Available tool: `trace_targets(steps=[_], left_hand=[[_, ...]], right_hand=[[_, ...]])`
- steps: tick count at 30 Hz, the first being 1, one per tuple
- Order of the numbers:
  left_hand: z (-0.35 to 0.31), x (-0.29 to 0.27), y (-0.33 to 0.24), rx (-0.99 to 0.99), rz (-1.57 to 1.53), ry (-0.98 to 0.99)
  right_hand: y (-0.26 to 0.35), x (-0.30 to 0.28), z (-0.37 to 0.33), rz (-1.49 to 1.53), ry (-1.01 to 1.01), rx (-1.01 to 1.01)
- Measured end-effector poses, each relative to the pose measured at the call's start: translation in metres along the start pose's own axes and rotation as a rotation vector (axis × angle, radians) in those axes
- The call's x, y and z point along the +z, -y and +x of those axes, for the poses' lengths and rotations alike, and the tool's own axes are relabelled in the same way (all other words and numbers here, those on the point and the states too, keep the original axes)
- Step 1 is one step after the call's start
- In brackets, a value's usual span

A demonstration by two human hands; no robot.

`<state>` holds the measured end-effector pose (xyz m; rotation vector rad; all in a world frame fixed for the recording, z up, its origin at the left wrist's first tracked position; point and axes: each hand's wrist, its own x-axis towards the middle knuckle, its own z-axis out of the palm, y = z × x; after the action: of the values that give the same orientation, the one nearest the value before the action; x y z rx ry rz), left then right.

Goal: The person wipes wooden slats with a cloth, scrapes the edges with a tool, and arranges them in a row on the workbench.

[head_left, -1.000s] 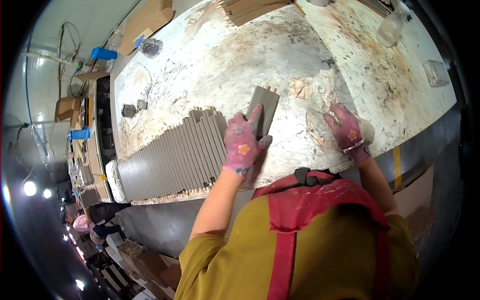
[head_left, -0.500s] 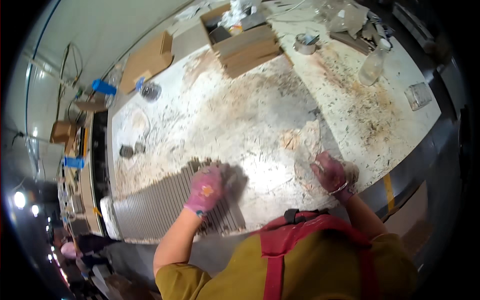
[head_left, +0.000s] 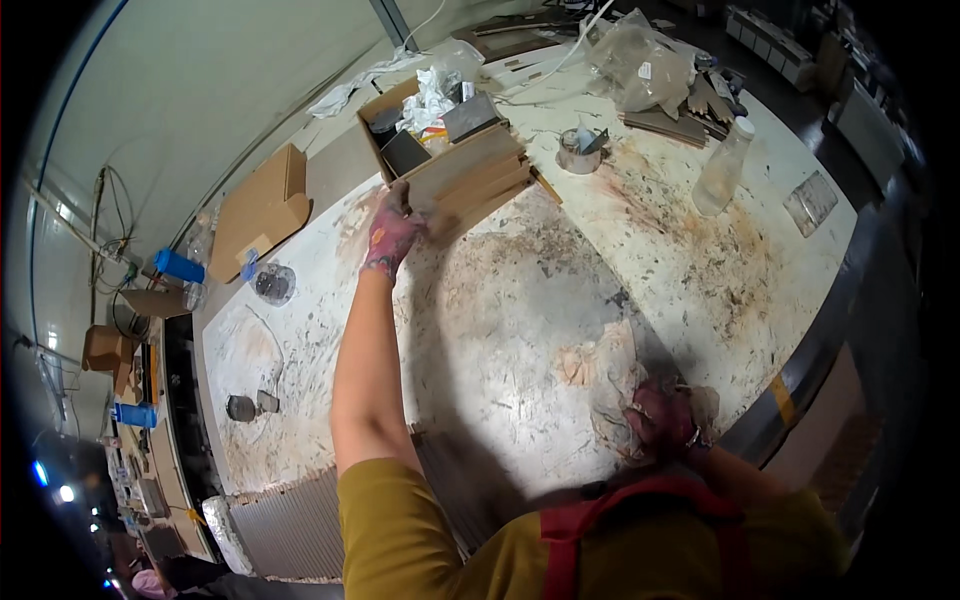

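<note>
My left hand (head_left: 392, 235), in a stained pink glove, reaches far across the table to a stack of brown boards (head_left: 475, 185). Its fingers close at the left end of the stack, around the edge of a board; the grip is partly smeared by motion. On the near right, my right hand (head_left: 662, 415), gloved and stained dark red, is closed on a crumpled whitish rag (head_left: 612, 385) that lies on the table. A row of narrow grey strips (head_left: 290, 525) lies side by side at the near left, partly hidden by my left arm.
An open carton (head_left: 370, 125) of odds and ends stands behind the boards. Around it are a flattened cardboard box (head_left: 258, 205), a tape roll (head_left: 580, 155), a clear bottle (head_left: 722, 170), a plastic bag (head_left: 640, 65) and small dark jars (head_left: 240, 407). Debris litters the white table (head_left: 480, 350).
My left hand has moved from the grey strips forward to the stack of brown boards. My right hand has come slightly nearer to me and stays at the rag. The view has shifted too.
</note>
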<state>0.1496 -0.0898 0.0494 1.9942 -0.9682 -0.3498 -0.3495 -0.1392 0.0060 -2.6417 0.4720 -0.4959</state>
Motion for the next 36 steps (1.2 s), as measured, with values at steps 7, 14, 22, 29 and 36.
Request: trace_targets(steps=[7, 14, 22, 29, 36], left_hand=[[-0.002, -0.011, 0.091, -0.083, -0.275, -0.139], [-0.012, 0.018, 0.041, -0.521, -0.829, -0.029], [0.015, 0.005, 0.068, -0.410, -0.635, 0.146], [0.061, 0.009, 0.047, -0.274, -0.030, 0.501], [0.086, 0.011, 0.025, 0.111, 0.348, 0.569]], right_hand=[[-0.014, -0.022, 0.079, 0.649, 0.107, 0.564], [-0.071, 0.034, 0.220, 0.547, 0.160, 0.380], [-0.083, 0.081, 0.300, 0.571, 0.266, 0.361], [-0.097, 0.088, 0.321, 0.523, 0.400, 0.279], [-0.060, 0.104, 0.351, 0.462, 0.387, 0.412]])
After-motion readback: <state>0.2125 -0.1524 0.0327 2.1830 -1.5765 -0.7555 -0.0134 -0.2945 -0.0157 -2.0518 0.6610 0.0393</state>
